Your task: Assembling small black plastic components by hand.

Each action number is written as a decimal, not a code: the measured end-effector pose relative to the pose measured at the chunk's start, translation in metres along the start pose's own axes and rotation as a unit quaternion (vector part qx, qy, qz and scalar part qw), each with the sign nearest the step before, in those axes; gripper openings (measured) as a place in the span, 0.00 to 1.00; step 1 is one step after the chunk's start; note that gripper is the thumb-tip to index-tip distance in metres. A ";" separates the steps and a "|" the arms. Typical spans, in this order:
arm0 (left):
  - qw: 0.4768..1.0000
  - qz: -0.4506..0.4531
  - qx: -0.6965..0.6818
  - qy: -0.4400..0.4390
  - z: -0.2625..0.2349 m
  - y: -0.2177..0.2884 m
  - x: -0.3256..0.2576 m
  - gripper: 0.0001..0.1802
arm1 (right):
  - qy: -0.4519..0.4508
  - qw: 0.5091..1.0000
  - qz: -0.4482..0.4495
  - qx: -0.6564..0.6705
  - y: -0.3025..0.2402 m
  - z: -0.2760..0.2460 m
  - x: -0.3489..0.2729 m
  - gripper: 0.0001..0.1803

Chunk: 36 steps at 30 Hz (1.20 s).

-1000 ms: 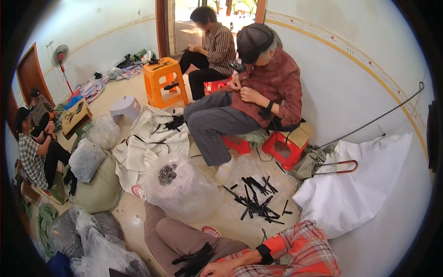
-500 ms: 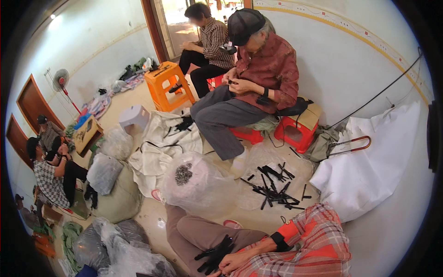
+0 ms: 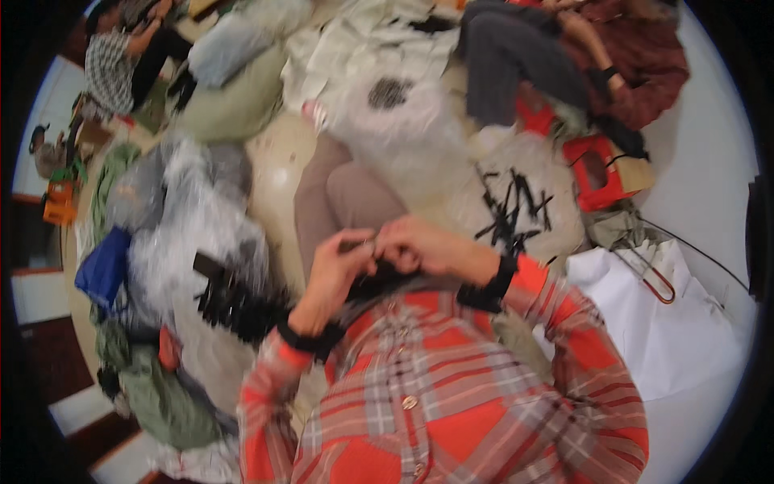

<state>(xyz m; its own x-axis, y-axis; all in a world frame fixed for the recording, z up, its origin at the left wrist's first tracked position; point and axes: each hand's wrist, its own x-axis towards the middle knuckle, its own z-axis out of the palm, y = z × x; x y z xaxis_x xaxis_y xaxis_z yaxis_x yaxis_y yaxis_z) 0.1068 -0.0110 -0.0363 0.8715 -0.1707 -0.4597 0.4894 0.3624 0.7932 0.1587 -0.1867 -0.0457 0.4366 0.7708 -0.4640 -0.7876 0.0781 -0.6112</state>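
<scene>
Hands: The person's left hand and right hand meet above the lap, fingers bent and fingertips pressed close together; blur hides what they pinch, so it cannot be told.
Black pieces on the lap: A dark cluster lies just below the hands, partly covered by them; its separate shapes are too blurred to make out.
Wrists and sleeves: A black band circles the left wrist and another sits at the right, above the cuffs of a red and grey plaid shirt.
Left of the hands: A bunch of black strips lies beside the left wrist, near crumpled clear plastic; farther left is a blue bag.
Beyond the hands: Past the brown trouser legs, a clear plastic bag holds a heap of small dark pieces, with white cloth behind it.
Beyond the right hand: Loose black sticks lie scattered on clear sheeting near a red stool; a co-worker in grey trousers sits close by.
Right of the hands: White sheeting is spread well apart from them.
</scene>
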 end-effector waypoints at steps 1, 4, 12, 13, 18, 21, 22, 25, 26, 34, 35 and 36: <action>0.997 -0.010 -0.077 -0.019 -0.002 -0.004 0.019 0.13 | 0.049 0.999 0.019 0.013 -0.011 -0.006 0.005 0.06; 1.000 -0.009 -0.004 -0.010 -0.008 -0.011 0.011 0.11 | 0.013 0.999 0.030 0.012 0.005 -0.010 0.007 0.07; 0.999 -0.005 -0.010 0.047 0.013 -0.027 -0.077 0.14 | -0.066 0.994 0.084 -0.014 0.056 0.031 -0.027 0.10; 0.998 0.004 0.001 0.056 0.012 -0.034 -0.080 0.14 | -0.095 0.989 0.098 -0.057 0.051 0.027 -0.032 0.15; 0.999 0.016 -0.007 0.046 0.013 -0.029 -0.088 0.10 | -0.027 0.996 0.062 -0.064 -0.001 0.077 -0.084 0.14; 0.999 0.032 -0.001 0.034 0.016 -0.022 -0.095 0.11 | 0.027 0.992 0.056 -0.106 0.002 0.083 -0.080 0.13; 0.998 0.029 0.016 0.053 0.014 -0.022 -0.096 0.10 | 0.012 0.992 0.048 -0.116 0.003 0.083 -0.079 0.12; 0.998 0.047 -0.004 0.037 0.011 -0.024 -0.092 0.09 | 0.001 0.988 0.036 -0.148 -0.002 0.085 -0.082 0.12; 0.998 0.052 -0.012 0.032 0.009 -0.026 -0.092 0.08 | -0.004 0.990 0.025 -0.142 -0.002 0.086 -0.081 0.11; 0.994 0.005 -0.051 0.099 0.016 -0.023 -0.108 0.07 | -0.011 0.991 -0.006 -0.137 0.018 0.083 -0.071 0.12; 0.991 -0.009 -0.057 0.120 0.020 -0.022 -0.111 0.07 | -0.011 0.991 -0.002 -0.134 0.018 0.084 -0.072 0.12; 0.989 -0.004 -0.068 0.132 0.024 -0.021 -0.114 0.06 | -0.021 0.991 0.002 -0.134 0.018 0.086 -0.075 0.12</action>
<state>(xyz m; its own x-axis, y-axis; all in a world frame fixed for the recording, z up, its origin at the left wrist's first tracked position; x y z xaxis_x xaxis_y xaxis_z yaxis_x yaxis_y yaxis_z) -0.0021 -0.0214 0.0097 0.8206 0.0643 -0.5679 0.4715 0.4854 0.7362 0.0748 -0.1883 0.0335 0.4111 0.7970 -0.4424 -0.6424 -0.0911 -0.7609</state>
